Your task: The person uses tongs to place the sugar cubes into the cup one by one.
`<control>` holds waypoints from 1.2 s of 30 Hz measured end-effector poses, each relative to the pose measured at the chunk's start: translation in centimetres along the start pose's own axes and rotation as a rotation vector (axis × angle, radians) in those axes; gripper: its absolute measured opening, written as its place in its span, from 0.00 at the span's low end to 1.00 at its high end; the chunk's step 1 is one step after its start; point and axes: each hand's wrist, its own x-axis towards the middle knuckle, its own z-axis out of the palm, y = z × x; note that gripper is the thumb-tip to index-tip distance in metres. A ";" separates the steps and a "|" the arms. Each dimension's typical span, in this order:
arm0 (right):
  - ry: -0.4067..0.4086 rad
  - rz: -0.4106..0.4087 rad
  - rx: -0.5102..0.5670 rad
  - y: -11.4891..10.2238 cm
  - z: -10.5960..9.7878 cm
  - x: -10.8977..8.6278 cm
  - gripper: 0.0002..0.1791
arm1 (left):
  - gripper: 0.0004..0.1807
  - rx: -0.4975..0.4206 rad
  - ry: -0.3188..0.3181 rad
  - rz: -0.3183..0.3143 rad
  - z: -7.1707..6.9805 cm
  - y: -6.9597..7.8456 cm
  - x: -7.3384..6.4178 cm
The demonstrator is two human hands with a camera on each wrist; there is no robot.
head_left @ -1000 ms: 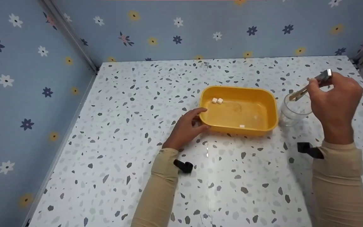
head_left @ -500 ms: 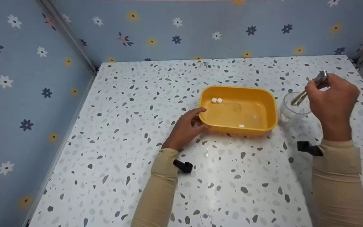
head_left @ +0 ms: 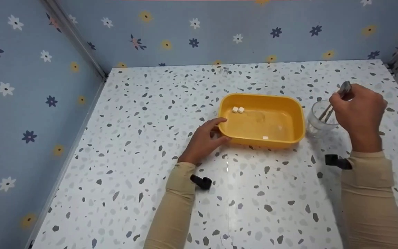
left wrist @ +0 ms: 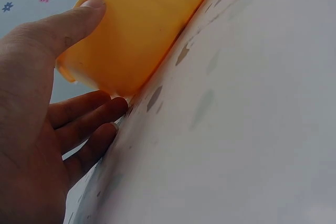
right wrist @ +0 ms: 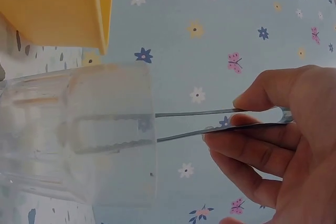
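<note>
My left hand (head_left: 204, 140) holds the left end of a yellow plastic tub (head_left: 261, 142), one finger over its rim. In the left wrist view the thumb (left wrist: 79, 24) lies against the tub's outer wall. Inside the tub are two small white cubes (head_left: 241, 110) side by side near the far left corner, and a white piece (head_left: 265, 137) by the near wall. My right hand (head_left: 359, 110) pinches metal tongs (right wrist: 191, 134), whose toothed ends reach down into a clear glass (right wrist: 121, 177). The tong arms stand apart; whether anything lies in the glass is unclear.
The glass stands close beside the tub's right end on a white speckled table (head_left: 133, 121). Blue flowered panels (head_left: 219, 31) rise behind it and along the left side. Black wrist mounts (head_left: 201, 182) sit on both sleeves.
My right hand has moved left and lower, tilting the tongs steeper and bringing their ends deeper into the glass. The left hand, tub and visible white pieces stay put.
</note>
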 end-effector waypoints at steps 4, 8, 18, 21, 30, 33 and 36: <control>-0.019 0.002 -0.011 0.3 0.1 0.1 0.15 | 0.33 0.004 0.000 -0.003 0.0 0.1 0.0; -0.056 -0.020 -0.030 0.7 0.1 0.2 0.13 | 0.33 -0.006 0.000 -0.004 -0.1 0.2 0.0; -0.070 -0.034 -0.053 0.9 0.1 0.4 0.12 | 0.32 -0.003 0.003 -0.006 -0.1 0.1 -0.1; -0.059 -0.031 -0.052 0.7 0.0 0.3 0.12 | 0.32 0.003 0.004 -0.010 -0.1 0.0 -0.1; -0.014 0.050 -0.019 -0.3 -0.3 -0.1 0.15 | 0.32 0.023 -0.002 -0.018 0.0 0.2 0.0; 0.018 0.031 -0.015 -0.5 -0.3 -0.2 0.15 | 0.32 0.019 -0.004 -0.021 -0.1 0.2 0.0; 0.060 -0.006 0.000 -0.7 -0.4 -0.3 0.15 | 0.32 0.014 -0.003 -0.022 -0.1 0.2 -0.1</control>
